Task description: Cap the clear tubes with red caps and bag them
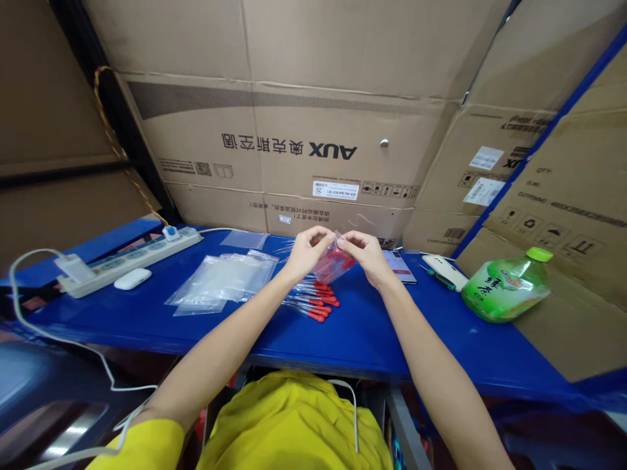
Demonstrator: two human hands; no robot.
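Both hands meet over the blue table, pinching the top edge of a clear plastic bag with red-ended items inside. My left hand is closed on the bag's left upper part, and my right hand is closed on its right upper part. Below the bag lies a pile of clear droppers with red bulbs, their bulbs pointing right. Left of the pile, flat clear plastic bags are stacked loosely. My left forearm crosses in front of part of the droppers and bags.
A white power strip with plugs and a white earphone case are at the left. A phone, a green-handled tool and a green drink bottle stand or lie at the right. Cardboard panels wall the back.
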